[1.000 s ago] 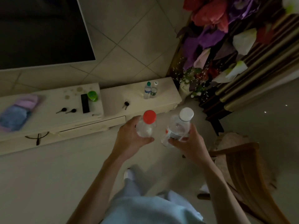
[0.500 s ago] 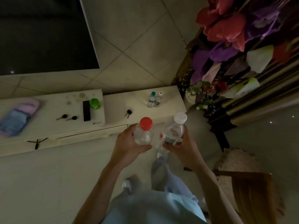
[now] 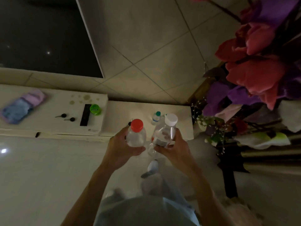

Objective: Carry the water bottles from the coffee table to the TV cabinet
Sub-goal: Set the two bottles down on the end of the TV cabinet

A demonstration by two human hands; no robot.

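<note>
My left hand [image 3: 119, 148] grips a clear bottle with a red cap [image 3: 136, 133], held upright. My right hand [image 3: 173, 148] grips a taller clear bottle with a white cap [image 3: 166, 130], tilted slightly left. Both bottles hang in the air just in front of the white TV cabinet [image 3: 143, 110], over its right, lower section. A small bottle with a teal cap [image 3: 156, 117] stands on that section; a second one beside it is mostly hidden behind the white-capped bottle.
The cabinet's left section holds a purple-blue pouch [image 3: 22, 106], two black keys [image 3: 65, 117], a black remote [image 3: 85, 114] and a green lid [image 3: 95, 109]. A dark TV screen [image 3: 44, 35] hangs above. A big bouquet [image 3: 254, 70] crowds the right side.
I have stepped closer to the cabinet; both bottles now overlap its right section. The wooden chair at lower right has left the view.
</note>
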